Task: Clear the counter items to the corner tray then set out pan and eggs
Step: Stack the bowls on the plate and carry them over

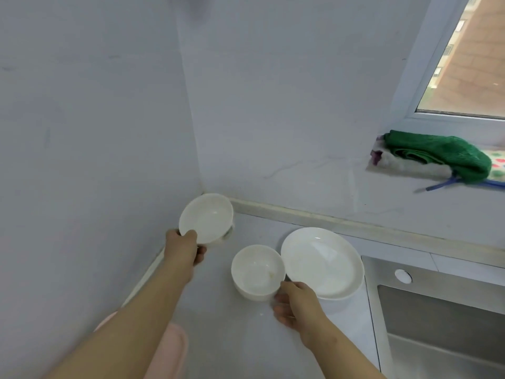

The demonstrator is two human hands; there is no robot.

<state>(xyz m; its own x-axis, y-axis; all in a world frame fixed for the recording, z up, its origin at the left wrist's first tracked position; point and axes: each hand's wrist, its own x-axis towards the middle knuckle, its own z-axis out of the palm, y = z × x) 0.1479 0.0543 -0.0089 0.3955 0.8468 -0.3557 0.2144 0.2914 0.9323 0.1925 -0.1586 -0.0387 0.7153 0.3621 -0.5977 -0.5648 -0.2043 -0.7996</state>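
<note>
My left hand (185, 248) grips the near rim of a white bowl (207, 217), thumb inside the rim, and holds it tilted above the counter at the wall corner. A second white bowl (257, 270) stands on the grey counter (226, 337). My right hand (293, 305) holds this bowl at its near right side, with the fingers curled against its wall. A wide white plate (323, 262) lies just right of that bowl, touching it. No tray, pan or eggs are in view.
A steel sink (442, 324) with a white round knob (403, 276) lies at the right. On the window sill sit a green cloth (442, 154) and a patterned cloth. Walls close the counter at the left and back. A pink thing (169, 354) is at the bottom edge.
</note>
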